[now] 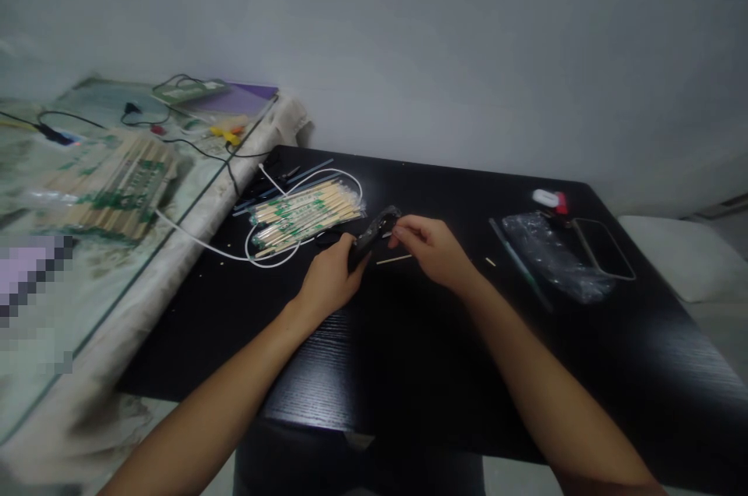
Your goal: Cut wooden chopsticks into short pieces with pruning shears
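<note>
A black object [368, 239] is held up over the middle of the table [421, 371], too dark against the tabletop for me to say what it is. The left hand [330, 270] is wrapped around its near end, fingers closed on it and partly hidden. The right hand [435, 251] is at the far end, thumb and forefinger drawn nearly together; whether they pinch anything small I can't tell. Just below the hands, a thin stick [394, 259] lies on the table, its right end running close to the right hand.

Toward the table's back left lies a packet of sticks [307, 212], wrapped in clear plastic with green print too blurred to read. A white cable [274, 265] loops around it and runs off the table's left edge. On the table's right side are a short stick piece [491, 262], a crumpled clear bag [552, 251] and a phone [605, 248] partly overlapping it. Behind them sits a red and white thing [550, 201], too blurred to name.

Beyond the table's left edge, a larger bundle of sticks [117, 188] rests on a covered surface [140, 290], cut off by the view; a pixelated patch hides part of that side.
</note>
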`<state>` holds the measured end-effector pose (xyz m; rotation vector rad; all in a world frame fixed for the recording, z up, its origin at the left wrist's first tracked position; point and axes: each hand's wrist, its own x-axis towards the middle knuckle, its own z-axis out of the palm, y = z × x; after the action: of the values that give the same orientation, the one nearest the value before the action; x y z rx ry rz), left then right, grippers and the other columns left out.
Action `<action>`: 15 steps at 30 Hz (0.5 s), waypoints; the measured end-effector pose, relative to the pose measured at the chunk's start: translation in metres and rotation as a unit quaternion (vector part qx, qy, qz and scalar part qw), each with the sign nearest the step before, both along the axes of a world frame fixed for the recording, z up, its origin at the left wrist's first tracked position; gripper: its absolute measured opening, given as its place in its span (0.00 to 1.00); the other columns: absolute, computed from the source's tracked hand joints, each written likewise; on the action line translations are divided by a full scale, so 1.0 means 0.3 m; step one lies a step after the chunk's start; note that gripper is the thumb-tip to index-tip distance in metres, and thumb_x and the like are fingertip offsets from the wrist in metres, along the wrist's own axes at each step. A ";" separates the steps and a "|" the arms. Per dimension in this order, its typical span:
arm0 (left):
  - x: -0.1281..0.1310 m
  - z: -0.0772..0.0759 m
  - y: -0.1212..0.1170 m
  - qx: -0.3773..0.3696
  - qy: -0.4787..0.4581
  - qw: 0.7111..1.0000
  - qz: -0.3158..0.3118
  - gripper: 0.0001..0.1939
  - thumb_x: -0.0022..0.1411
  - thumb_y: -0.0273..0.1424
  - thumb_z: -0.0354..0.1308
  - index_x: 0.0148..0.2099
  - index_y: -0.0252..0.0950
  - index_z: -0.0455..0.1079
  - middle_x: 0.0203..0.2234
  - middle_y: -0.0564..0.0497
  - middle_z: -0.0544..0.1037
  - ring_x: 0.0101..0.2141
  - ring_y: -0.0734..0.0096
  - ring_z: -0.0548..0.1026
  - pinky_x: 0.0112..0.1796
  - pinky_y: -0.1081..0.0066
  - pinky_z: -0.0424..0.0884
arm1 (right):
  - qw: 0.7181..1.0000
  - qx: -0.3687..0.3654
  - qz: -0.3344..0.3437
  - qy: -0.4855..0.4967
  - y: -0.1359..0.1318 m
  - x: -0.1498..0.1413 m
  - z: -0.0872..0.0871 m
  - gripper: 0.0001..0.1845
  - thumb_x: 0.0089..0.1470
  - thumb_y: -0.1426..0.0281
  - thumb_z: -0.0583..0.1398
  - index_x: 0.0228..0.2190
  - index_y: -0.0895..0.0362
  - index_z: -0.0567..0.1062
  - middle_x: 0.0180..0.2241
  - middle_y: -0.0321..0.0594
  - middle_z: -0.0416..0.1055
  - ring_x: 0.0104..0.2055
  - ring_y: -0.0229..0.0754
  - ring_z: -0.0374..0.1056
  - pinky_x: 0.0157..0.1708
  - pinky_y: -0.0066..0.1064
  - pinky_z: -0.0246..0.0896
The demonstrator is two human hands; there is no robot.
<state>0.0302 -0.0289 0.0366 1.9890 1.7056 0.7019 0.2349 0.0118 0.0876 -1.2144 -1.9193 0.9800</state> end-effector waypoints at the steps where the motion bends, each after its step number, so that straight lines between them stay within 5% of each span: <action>1: -0.001 -0.001 0.000 -0.001 -0.007 1.000 -0.002 0.09 0.71 0.40 0.52 0.42 0.41 0.64 0.30 0.49 0.78 0.31 0.60 0.79 0.33 0.68 0.66 | 1.000 0.003 0.003 0.001 0.001 0.001 0.001 0.14 0.61 0.68 0.57 0.28 0.58 0.78 0.25 0.35 0.71 0.25 0.35 0.57 0.29 0.29 0.50; 15: -0.003 0.005 0.001 -0.003 -0.052 0.998 -0.026 0.09 0.70 0.40 0.52 0.41 0.40 0.65 0.28 0.52 0.75 0.29 0.64 0.74 0.33 0.68 0.64 | 1.000 0.001 0.017 0.012 0.010 0.006 0.001 0.13 0.61 0.68 0.58 0.28 0.58 0.78 0.24 0.35 0.69 0.28 0.37 0.60 0.31 0.29 0.51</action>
<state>0.0292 -0.0285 0.0380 1.9510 1.5876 0.7679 0.2367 0.0147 0.0880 -1.1672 -1.9283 1.0047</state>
